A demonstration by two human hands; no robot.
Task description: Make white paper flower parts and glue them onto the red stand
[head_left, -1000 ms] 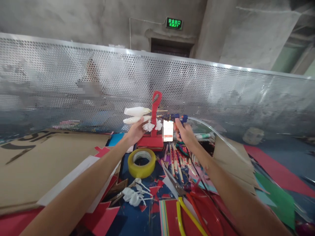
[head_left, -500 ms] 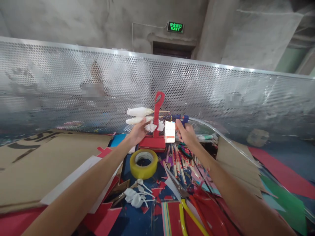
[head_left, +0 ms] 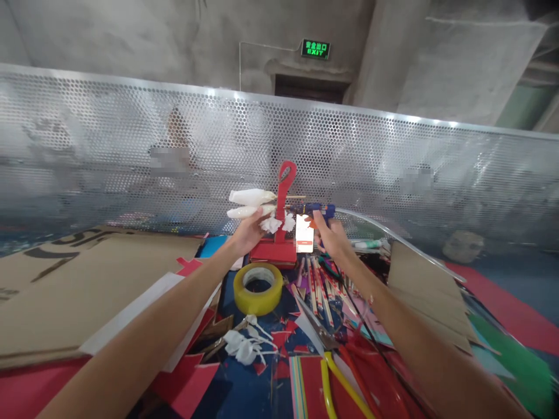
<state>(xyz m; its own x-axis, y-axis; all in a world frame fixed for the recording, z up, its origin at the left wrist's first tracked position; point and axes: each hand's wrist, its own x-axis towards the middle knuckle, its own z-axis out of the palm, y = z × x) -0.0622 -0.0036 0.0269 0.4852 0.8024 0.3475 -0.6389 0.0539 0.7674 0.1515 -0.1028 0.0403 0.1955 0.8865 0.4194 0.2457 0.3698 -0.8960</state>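
My left hand (head_left: 248,235) is closed around a lower white, slender, puffy piece (head_left: 240,212); a similar upper white piece (head_left: 251,196), with a thin stick past its right end, lies just above it. Beside these fingers rises a red upright strip with a looped top (head_left: 283,186), on a red block base (head_left: 273,252). White crumpled paper bits (head_left: 271,225) flank the strip. My right hand (head_left: 332,237) grips a blue hot glue gun (head_left: 321,208), its nozzle pointing left close to the strip. A long clear glue stick (head_left: 399,237) trails from its back. A phone (head_left: 304,234) with a lit screen stands between the hands.
Below lie a roll of yellow tape (head_left: 258,302), white paper flowers (head_left: 244,347), scissors (head_left: 324,334) with red and yellow handles, and red-and-white sticks (head_left: 315,285). Cardboard (head_left: 113,285) covers the left side. A perforated metal panel (head_left: 209,139) stands behind.
The whole view has shifted slightly, so things appear a little farther right. Both hands keep their grips, with the glue gun nozzle still beside the red strip.
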